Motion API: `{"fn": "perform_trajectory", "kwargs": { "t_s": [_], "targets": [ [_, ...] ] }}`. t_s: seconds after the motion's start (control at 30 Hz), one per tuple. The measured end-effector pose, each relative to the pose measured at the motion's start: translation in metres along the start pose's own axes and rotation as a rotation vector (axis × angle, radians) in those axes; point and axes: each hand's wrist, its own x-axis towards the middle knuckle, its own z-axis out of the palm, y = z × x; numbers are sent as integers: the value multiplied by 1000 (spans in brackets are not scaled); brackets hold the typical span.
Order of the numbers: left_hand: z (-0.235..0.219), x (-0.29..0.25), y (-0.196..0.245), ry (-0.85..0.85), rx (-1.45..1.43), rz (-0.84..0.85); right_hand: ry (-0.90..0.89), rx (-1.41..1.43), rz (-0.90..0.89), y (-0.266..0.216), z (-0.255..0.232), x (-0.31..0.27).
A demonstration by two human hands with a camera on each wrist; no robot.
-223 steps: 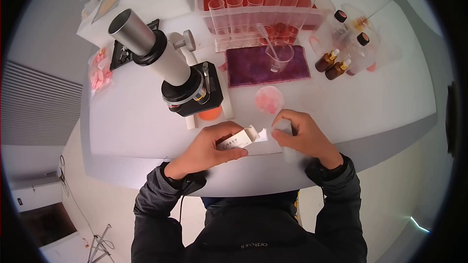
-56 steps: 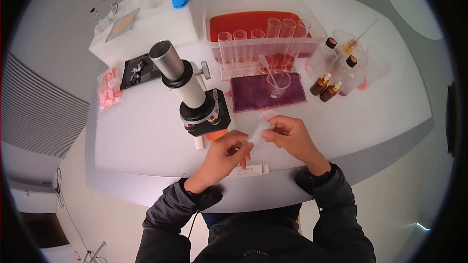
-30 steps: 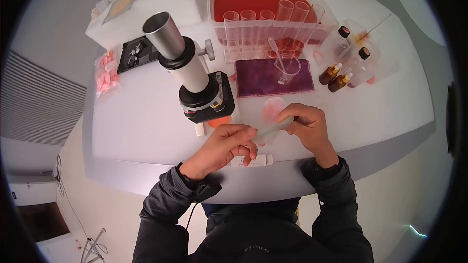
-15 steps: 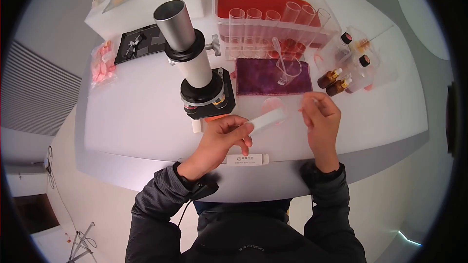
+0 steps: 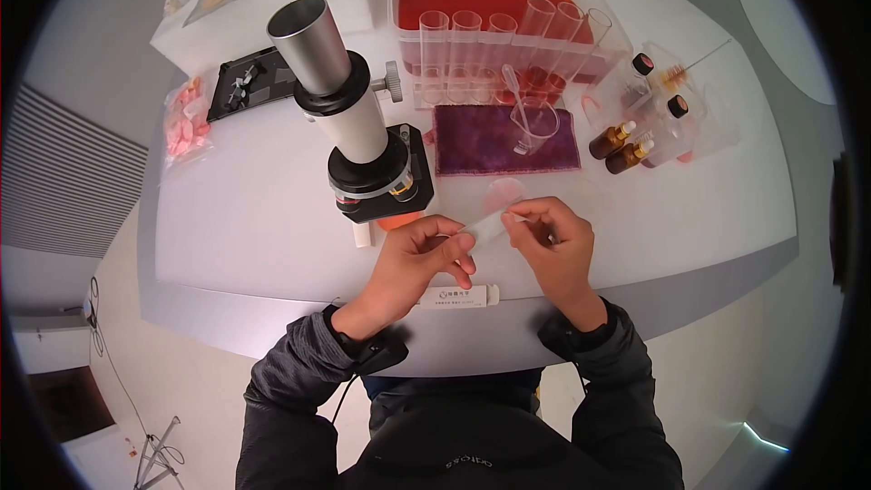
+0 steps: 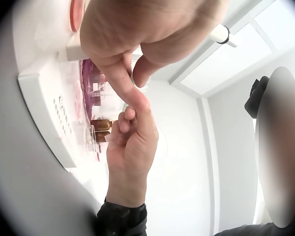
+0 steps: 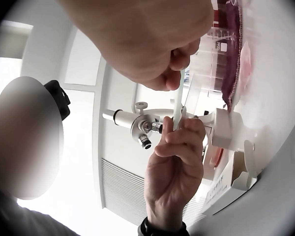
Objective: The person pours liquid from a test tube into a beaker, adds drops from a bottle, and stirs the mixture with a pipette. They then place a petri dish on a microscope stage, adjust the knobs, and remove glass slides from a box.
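Observation:
A narrow, pale glass slide [image 5: 487,229] with a greenish edge is held slantwise between both hands, above the near part of the table. My left hand [image 5: 413,263] pinches its left end between thumb and fingers. At the other end, the thumb and index finger of my right hand [image 5: 558,249] grip it. The right wrist view shows the slide [image 7: 179,101] edge-on, with clear film beside it. In the left wrist view my left hand [image 6: 142,24] mostly hides it. A small white printed box [image 5: 455,297] lies below the hands at the table's front edge; its end flap is open.
A microscope [image 5: 358,127] stands just left of the hands. Behind them are a pink round piece [image 5: 504,191], a purple cloth [image 5: 472,150] bearing a beaker [image 5: 535,122] with a pipette, and several test tubes [image 5: 466,45]. Brown dropper bottles [image 5: 626,152] stand right.
Half a second ago my right hand was apart from the slide; it has come back left and grips the far end. Earlier my left hand held the white box, which now lies on the table.

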Motion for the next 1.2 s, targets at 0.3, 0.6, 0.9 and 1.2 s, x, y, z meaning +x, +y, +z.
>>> {"fn": "perform_trajectory", "kwargs": {
  "t_s": [0.3,0.6,0.9,1.2],
  "targets": [
    [2,-1,1,-5,-16,6,13,-12,-61,2,6,-2],
    [2,1,1,63,29,23,-42,-45,45,1,-2,6],
    [0,1,5,66,103,74,-124,219,249,3,-7,16],
    [1,0,0,35,208,147,-186,270,298,8,-12,14]
  ]
}}
